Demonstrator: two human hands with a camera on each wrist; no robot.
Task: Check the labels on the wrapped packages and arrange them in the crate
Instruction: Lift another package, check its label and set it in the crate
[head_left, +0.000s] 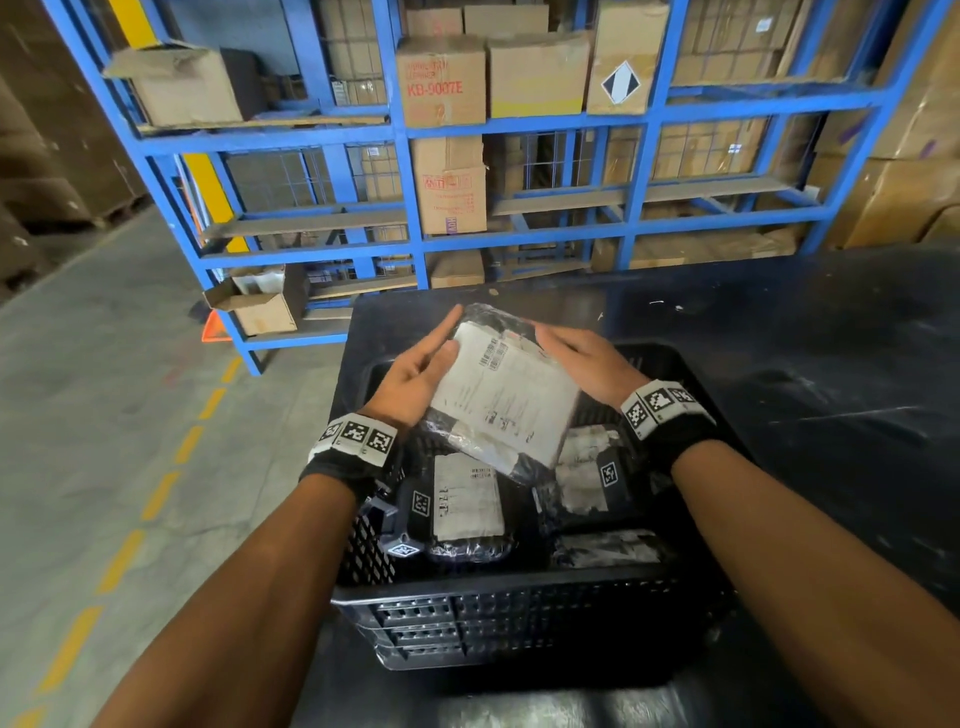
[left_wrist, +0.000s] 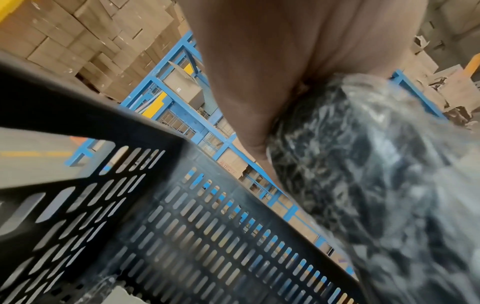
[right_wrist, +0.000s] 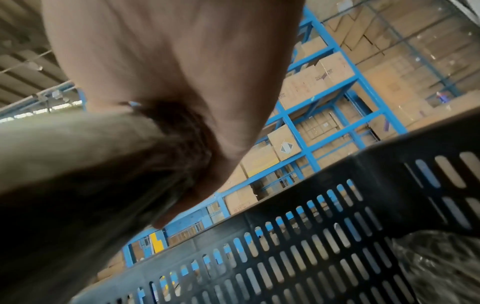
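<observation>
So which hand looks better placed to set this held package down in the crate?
Probably the left hand: it cradles the package from beneath, while the right hand only steadies its far edge above the crate.

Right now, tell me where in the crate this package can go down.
The near half of the black crate is crowded with labelled wrapped packages. The far half, along the far wall under the held package, seems bare in both wrist views, though the head view hides it. Both hands, left and right, grip it.
</observation>
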